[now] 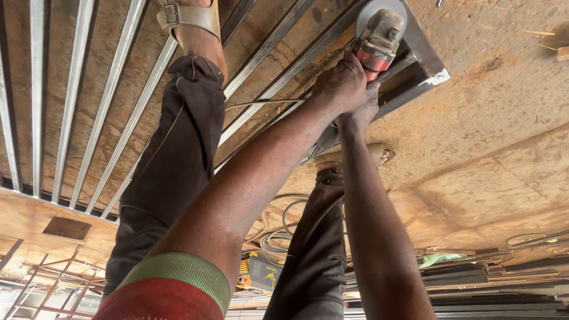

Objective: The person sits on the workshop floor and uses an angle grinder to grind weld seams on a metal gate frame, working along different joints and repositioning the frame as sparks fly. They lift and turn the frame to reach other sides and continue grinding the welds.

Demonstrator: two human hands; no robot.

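Observation:
An angle grinder (pixel 379 41) with a red and grey body and a round disc rests against the corner of a steel frame (pixel 428 64) lying on the dirt ground. My left hand (pixel 341 83) wraps around the grinder's body just behind the head. My right hand (pixel 358 115) grips the rear of the tool, right under the left hand. Its cable (pixel 261 104) runs back across the bars. Both arms reach in from the bottom edge; the left one wears a red sleeve with a green cuff.
The frame is part of a gate of parallel steel bars (pixel 112 89) filling the upper left. My sandalled feet stand on the bars (pixel 189 18) and beside the frame (pixel 355 155). Coiled cables (pixel 278 237), a yellow box (pixel 261 271) and stacked metal sections (pixel 492 284) lie along the bottom.

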